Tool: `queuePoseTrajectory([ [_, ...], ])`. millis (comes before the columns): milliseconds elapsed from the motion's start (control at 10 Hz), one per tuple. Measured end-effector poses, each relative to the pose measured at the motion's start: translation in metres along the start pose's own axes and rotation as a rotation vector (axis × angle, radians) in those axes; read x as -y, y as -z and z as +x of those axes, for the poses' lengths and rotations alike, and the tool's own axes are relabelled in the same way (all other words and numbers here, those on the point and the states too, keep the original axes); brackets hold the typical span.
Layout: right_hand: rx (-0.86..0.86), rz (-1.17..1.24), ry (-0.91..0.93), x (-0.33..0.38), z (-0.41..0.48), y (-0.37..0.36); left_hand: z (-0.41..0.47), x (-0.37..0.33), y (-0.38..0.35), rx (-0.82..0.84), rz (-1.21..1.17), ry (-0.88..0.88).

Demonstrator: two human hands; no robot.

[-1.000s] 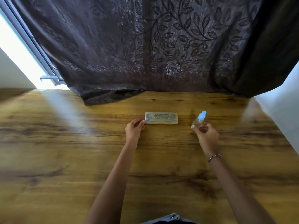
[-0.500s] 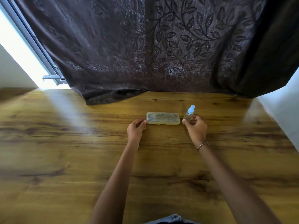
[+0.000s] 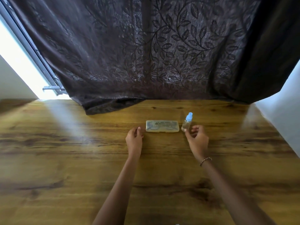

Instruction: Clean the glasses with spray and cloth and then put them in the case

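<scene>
A pale, translucent glasses case (image 3: 162,126) lies closed on the wooden table (image 3: 65,159), its long side facing me. Just right of it stands a small clear spray bottle (image 3: 187,123) with a light blue cap, upright. My right hand (image 3: 197,139) hovers just in front of the bottle with loosely curled fingers, and its fingertips sit near the bottle's base without gripping it. My left hand (image 3: 134,140) is a little left of the case's left end, fingers relaxed and holding nothing. I see no glasses or cloth outside the case.
A dark curtain (image 3: 154,54) with a leaf pattern hangs behind the table, its hem draped on the back edge. A bright window frame (image 3: 32,51) is at the far left and a white wall (image 3: 284,111) borders the table's right side.
My right hand carried the spray bottle left, set it upright beside the case's right end and loosened its grip. My left hand drew slightly back from the case's left end.
</scene>
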State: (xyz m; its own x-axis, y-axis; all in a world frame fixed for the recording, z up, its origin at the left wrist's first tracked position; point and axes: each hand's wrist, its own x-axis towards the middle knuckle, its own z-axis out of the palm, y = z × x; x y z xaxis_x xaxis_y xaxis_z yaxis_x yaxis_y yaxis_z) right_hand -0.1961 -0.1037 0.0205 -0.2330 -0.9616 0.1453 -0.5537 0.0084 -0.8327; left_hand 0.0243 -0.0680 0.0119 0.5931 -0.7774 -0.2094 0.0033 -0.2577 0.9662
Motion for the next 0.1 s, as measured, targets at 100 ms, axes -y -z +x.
queuePoseTrajectory([
  [100,0.02,-0.093,0.194,-0.0037,-0.0183,-0.0047,-0.0036,0.0043,0.0077,-0.113,0.22,-0.174],
])
